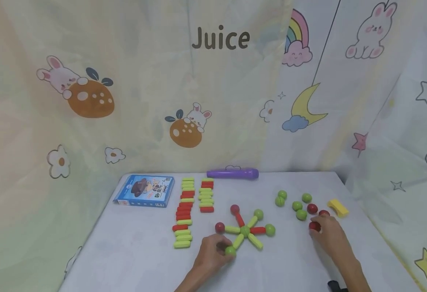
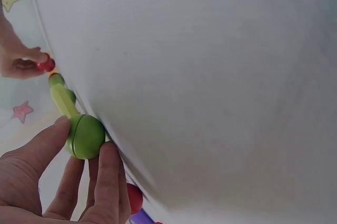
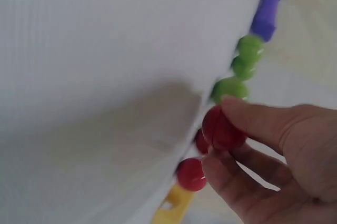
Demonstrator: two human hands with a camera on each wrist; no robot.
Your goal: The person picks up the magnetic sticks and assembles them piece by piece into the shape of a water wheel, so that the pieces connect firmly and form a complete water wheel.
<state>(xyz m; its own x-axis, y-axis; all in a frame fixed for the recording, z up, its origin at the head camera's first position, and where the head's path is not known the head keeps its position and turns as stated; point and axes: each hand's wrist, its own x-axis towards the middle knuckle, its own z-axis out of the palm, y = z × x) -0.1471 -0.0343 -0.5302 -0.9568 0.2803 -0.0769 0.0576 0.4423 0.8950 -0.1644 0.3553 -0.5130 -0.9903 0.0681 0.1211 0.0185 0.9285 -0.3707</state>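
A star of red and yellow-green rods lies on the table, joined at a green hub ball [image 1: 245, 231], with red and green balls on most of its tips. My left hand [image 1: 213, 253] pinches the green ball [image 2: 87, 137] at the star's near-left tip, between thumb and fingers. Over at the right, my right hand [image 1: 331, 235] pinches a red ball [image 3: 222, 128] between thumb and fingertips. Beside it are two more red balls, one [image 1: 312, 208] in plain sight and one partly behind the hand. The near-right rod [image 1: 255, 241] has a bare outer end.
Several green balls [image 1: 297, 206] lie beyond the right hand, near a yellow arched block [image 1: 338, 207]. Two columns of loose rods [image 1: 183, 217] lie left of the star. Farther back are a blue box [image 1: 146, 190] and a purple stick-like object [image 1: 232, 174], before a printed curtain.
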